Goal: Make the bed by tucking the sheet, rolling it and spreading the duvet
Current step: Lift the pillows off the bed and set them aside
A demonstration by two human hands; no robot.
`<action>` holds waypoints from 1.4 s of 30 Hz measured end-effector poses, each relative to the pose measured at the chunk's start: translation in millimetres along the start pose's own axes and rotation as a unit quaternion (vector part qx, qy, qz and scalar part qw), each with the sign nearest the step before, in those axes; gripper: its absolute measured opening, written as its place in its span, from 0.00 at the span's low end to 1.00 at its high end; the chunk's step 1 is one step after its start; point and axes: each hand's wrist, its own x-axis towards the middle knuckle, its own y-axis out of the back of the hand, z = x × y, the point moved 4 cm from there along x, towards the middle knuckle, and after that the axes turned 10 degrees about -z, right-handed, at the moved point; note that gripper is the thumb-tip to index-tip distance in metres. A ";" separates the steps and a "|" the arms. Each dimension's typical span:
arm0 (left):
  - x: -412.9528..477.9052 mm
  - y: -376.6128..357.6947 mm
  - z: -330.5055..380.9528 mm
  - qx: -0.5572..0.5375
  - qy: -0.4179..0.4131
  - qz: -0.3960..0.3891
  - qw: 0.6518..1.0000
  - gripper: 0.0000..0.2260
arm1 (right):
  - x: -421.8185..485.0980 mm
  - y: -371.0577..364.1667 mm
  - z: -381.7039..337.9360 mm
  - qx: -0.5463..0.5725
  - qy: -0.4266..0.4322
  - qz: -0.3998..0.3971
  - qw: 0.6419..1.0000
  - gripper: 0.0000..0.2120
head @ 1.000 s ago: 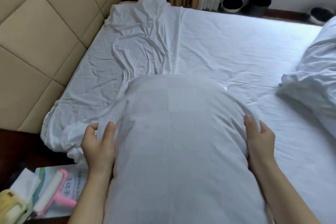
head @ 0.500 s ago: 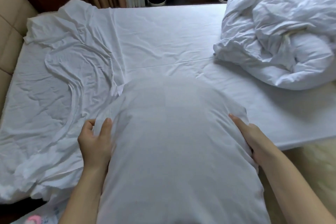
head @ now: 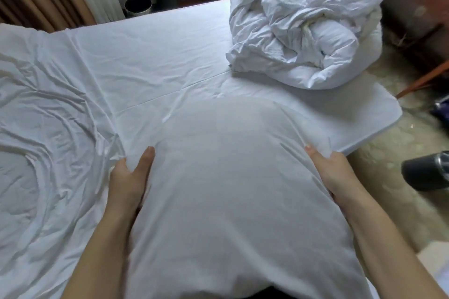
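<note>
Bed (head: 379, 116): sheet (head: 56, 114) rumpled at left, flat mid. Duvet (head: 301, 29) bunched at far-right corner, now fully in view since the head swung right. Held over bed, pillow (head: 233, 177); L hand (head: 128, 177) & R hand (head: 332, 172) fingers still grip its sides. Duvet not yet spread.

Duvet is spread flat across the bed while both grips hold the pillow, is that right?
No. The head view shows the duvet bunched in a heap at the far right corner of the bed, not spread flat. The left grip and right grip do hold the pillow.
</note>
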 end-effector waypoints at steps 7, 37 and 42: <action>28.5 -71.4 45.8 0.042 0.045 -0.064 0.996 0.17 | 44.6 54.0 -20.0 -0.067 0.148 0.072 0.984 0.12; 97.6 -248.6 205.0 0.040 -0.186 0.378 0.906 0.14 | 316.4 172.1 -244.1 -0.060 0.529 0.024 0.846 0.18; 155.2 -252.9 232.9 0.028 -0.217 0.393 0.893 0.14 | 365.5 162.5 -292.1 -0.065 0.561 0.061 0.823 0.15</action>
